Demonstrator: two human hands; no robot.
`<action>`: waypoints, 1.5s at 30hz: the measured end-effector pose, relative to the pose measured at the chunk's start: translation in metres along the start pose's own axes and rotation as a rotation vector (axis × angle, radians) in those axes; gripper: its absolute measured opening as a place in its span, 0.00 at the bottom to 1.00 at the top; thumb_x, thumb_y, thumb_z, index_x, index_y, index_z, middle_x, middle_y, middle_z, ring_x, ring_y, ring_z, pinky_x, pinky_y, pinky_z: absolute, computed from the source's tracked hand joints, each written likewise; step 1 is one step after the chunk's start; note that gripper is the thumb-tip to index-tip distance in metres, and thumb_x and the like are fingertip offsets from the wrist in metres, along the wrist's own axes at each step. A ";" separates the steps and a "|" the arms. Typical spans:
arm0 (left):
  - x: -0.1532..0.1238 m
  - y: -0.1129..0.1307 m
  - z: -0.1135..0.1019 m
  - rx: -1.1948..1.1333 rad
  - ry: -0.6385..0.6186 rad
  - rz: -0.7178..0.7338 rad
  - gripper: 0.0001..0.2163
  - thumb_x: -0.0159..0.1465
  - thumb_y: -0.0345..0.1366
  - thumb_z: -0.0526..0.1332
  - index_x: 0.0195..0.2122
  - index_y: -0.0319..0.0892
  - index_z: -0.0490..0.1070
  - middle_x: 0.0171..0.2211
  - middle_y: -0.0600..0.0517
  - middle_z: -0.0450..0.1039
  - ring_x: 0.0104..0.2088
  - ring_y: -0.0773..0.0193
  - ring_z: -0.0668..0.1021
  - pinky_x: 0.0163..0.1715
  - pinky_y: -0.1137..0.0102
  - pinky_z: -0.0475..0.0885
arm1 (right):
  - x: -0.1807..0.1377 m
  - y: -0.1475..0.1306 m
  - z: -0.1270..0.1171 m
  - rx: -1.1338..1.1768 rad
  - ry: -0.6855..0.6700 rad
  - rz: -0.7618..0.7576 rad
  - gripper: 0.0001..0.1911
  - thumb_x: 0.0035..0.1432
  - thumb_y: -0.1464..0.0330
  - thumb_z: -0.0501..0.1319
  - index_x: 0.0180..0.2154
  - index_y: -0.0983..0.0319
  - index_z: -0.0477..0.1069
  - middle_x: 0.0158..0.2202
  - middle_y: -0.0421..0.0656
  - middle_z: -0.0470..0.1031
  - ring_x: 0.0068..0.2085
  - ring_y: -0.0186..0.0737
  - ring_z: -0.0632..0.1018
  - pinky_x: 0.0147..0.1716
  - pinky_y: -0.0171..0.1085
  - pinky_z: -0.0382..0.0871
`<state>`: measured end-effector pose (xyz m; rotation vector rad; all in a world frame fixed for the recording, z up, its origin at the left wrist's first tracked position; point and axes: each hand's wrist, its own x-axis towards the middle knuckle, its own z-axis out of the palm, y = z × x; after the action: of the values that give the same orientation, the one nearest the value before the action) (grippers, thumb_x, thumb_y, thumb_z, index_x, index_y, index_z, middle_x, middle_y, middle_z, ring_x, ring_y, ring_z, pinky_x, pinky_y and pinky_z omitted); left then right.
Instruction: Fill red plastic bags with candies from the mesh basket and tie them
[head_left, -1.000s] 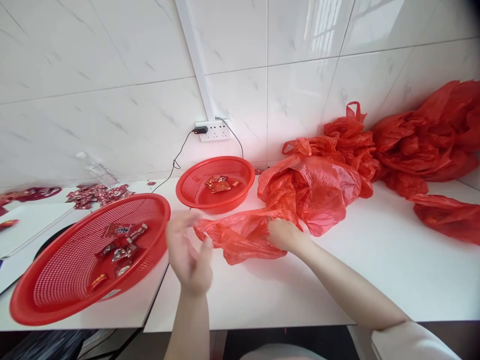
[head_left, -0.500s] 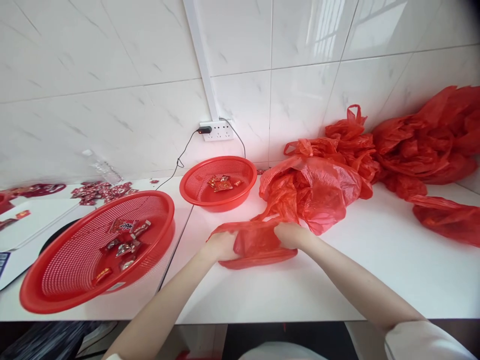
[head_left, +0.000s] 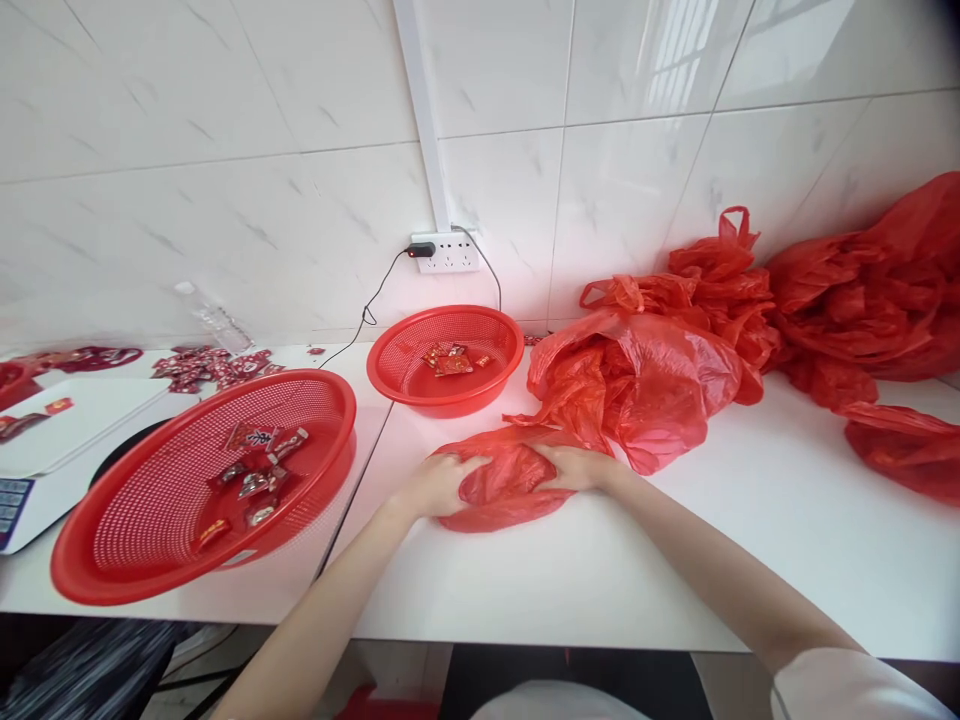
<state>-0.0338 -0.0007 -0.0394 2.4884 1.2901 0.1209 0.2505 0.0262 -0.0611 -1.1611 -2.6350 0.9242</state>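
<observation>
Reaching forward over the front edge of the table (head_left: 750,570) with both bare forearms. Laid on a crumpled red plastic bag (head_left: 504,492), with the left hand (head_left: 439,483) at its left end and the right hand (head_left: 577,468) at its right end, the two apart and plastic between them. Fingers bent into the plastic on both sides; not possible to tell whether gripping it or only pressing it down. Bag low on the table, near the front edge and about in the middle of its width.

To the left, toward the front left corner, a large red basket (head_left: 135,520) with some wrapped candies (head_left: 259,468) inside, just beside a white scale (head_left: 67,435) at the left edge.

Just behind the hands, a heap of red bags (head_left: 652,375). Farther back, near the rear edge, a smaller red basket (head_left: 442,400) with a few candies (head_left: 452,362) in it. Along the rear edge at the left, loose candies (head_left: 214,365) scattered, and a clear bottle (head_left: 217,322) lying there. At the rear right corner, more red bags (head_left: 862,300) piled against the wall. On the tiled wall above the rear edge, a white socket strip (head_left: 448,252) with a black plug in it.
</observation>
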 end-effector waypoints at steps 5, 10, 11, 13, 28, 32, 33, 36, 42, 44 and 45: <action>0.006 -0.008 0.004 -0.411 0.153 -0.010 0.17 0.55 0.44 0.66 0.44 0.46 0.79 0.40 0.45 0.77 0.43 0.54 0.78 0.50 0.61 0.69 | 0.000 0.000 -0.005 0.037 0.020 -0.007 0.44 0.59 0.51 0.60 0.68 0.65 0.50 0.67 0.55 0.56 0.66 0.52 0.61 0.64 0.46 0.53; 0.033 0.000 -0.014 -1.401 0.524 -0.525 0.24 0.57 0.57 0.62 0.37 0.39 0.75 0.32 0.44 0.76 0.33 0.60 0.79 0.34 0.69 0.75 | 0.010 -0.024 -0.033 0.014 0.085 -0.097 0.21 0.67 0.59 0.52 0.54 0.63 0.72 0.56 0.49 0.74 0.55 0.46 0.75 0.56 0.42 0.64; 0.038 0.000 -0.019 -1.540 0.532 -0.604 0.25 0.57 0.59 0.61 0.38 0.38 0.74 0.31 0.44 0.76 0.31 0.60 0.80 0.31 0.70 0.75 | 0.011 -0.033 -0.041 0.023 0.084 -0.102 0.19 0.67 0.60 0.53 0.51 0.62 0.74 0.52 0.47 0.77 0.51 0.45 0.77 0.53 0.41 0.67; 0.046 0.000 -0.027 -1.727 0.524 -0.629 0.25 0.57 0.58 0.61 0.40 0.38 0.73 0.30 0.44 0.77 0.32 0.59 0.81 0.29 0.71 0.76 | 0.010 -0.052 -0.056 0.059 0.098 -0.113 0.17 0.66 0.61 0.54 0.48 0.60 0.76 0.47 0.44 0.79 0.45 0.43 0.79 0.47 0.39 0.69; 0.047 0.011 -0.014 -1.856 0.738 -0.405 0.02 0.51 0.28 0.61 0.26 0.40 0.71 0.29 0.51 0.79 0.31 0.65 0.80 0.32 0.72 0.79 | -0.018 -0.080 -0.092 0.200 0.254 -0.123 0.15 0.65 0.63 0.55 0.49 0.59 0.75 0.45 0.43 0.80 0.45 0.40 0.80 0.46 0.38 0.72; 0.048 0.018 -0.013 -1.831 0.713 -0.394 0.02 0.48 0.30 0.62 0.23 0.38 0.72 0.28 0.48 0.79 0.30 0.62 0.80 0.31 0.69 0.78 | -0.020 -0.074 -0.095 0.226 0.332 -0.086 0.15 0.66 0.62 0.54 0.48 0.57 0.74 0.46 0.43 0.80 0.46 0.42 0.80 0.45 0.40 0.73; 0.049 0.019 -0.012 -1.824 0.701 -0.391 0.04 0.48 0.31 0.62 0.25 0.37 0.73 0.29 0.47 0.80 0.30 0.60 0.80 0.32 0.68 0.78 | -0.019 -0.073 -0.094 0.212 0.355 -0.086 0.14 0.66 0.63 0.54 0.48 0.57 0.75 0.46 0.43 0.80 0.45 0.43 0.80 0.45 0.40 0.73; 0.051 0.026 -0.008 -1.826 0.626 -0.354 0.12 0.47 0.32 0.62 0.33 0.34 0.77 0.36 0.43 0.81 0.38 0.53 0.81 0.39 0.62 0.77 | -0.011 -0.069 -0.089 0.110 0.444 -0.079 0.11 0.65 0.66 0.56 0.45 0.59 0.75 0.42 0.44 0.80 0.42 0.43 0.80 0.44 0.41 0.73; 0.054 0.039 0.002 -1.775 0.614 -0.332 0.13 0.47 0.32 0.64 0.36 0.41 0.78 0.36 0.48 0.81 0.46 0.47 0.79 0.47 0.56 0.73 | 0.014 -0.064 -0.070 -0.166 0.632 -0.172 0.15 0.65 0.68 0.57 0.52 0.63 0.70 0.51 0.52 0.74 0.53 0.47 0.75 0.53 0.48 0.68; 0.056 0.041 0.011 -1.743 0.602 -0.342 0.12 0.47 0.32 0.65 0.34 0.44 0.78 0.34 0.51 0.81 0.45 0.48 0.79 0.46 0.58 0.73 | 0.023 -0.062 -0.061 -0.236 0.634 -0.171 0.20 0.65 0.68 0.56 0.58 0.62 0.65 0.59 0.53 0.69 0.60 0.49 0.69 0.60 0.55 0.60; 0.057 0.042 0.017 -1.718 0.588 -0.356 0.10 0.47 0.32 0.65 0.32 0.46 0.78 0.31 0.52 0.80 0.44 0.49 0.80 0.45 0.59 0.73 | 0.027 -0.060 -0.057 -0.263 0.633 -0.155 0.23 0.65 0.69 0.56 0.60 0.63 0.62 0.61 0.53 0.66 0.62 0.50 0.67 0.62 0.58 0.54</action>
<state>0.0362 0.0185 -0.0458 0.7330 0.9533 1.2729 0.2122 0.0415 0.0158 -1.0522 -2.3029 0.1358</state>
